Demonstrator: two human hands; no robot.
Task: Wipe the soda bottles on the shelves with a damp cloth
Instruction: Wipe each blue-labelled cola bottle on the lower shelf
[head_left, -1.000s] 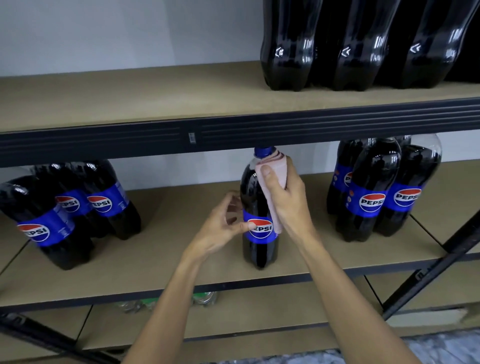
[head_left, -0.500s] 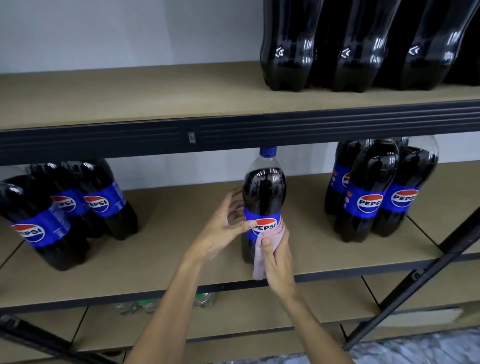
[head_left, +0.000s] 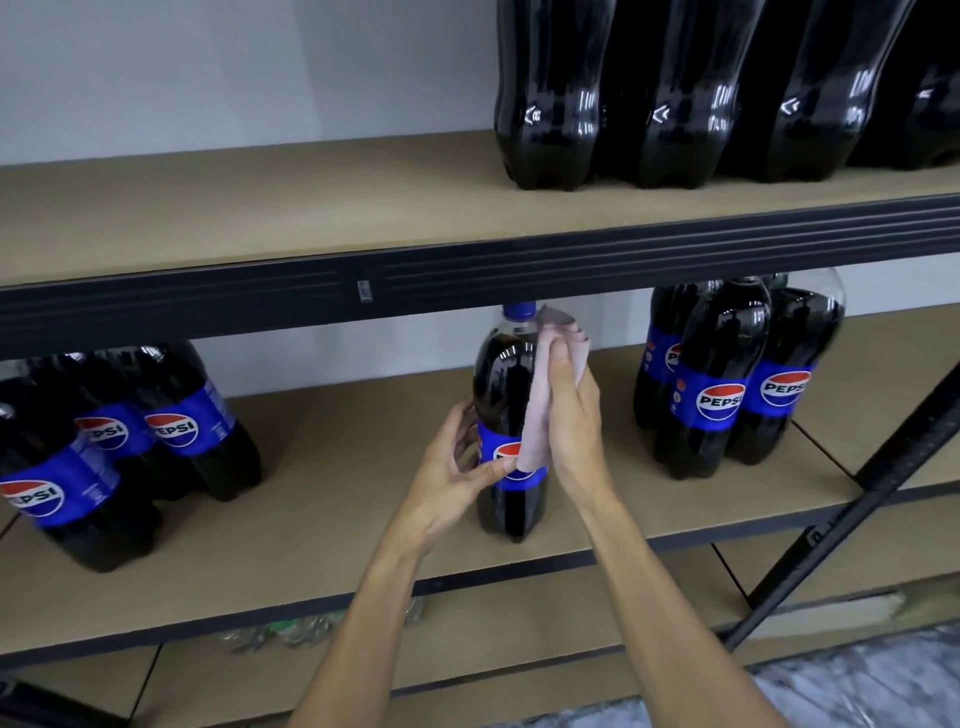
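While the right hand (head_left: 574, 415) grips the cloth (head_left: 535, 426) on the middle bottle (head_left: 506, 374) and the left hand (head_left: 447, 467) holds it, other bottles (head_left: 727, 374) at 9, 3 and 1 o'clock seem left to wipe.

Right hand (head_left: 571, 415) back up from the blue label to the shoulder of the lone Pepsi bottle (head_left: 506, 410), pink cloth (head_left: 540, 410) carried up with it, now draped from beside the cap down to the label

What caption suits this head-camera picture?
Right hand holds a pink cloth against a lone Pepsi bottle on the shelf while the left hand steadies it.
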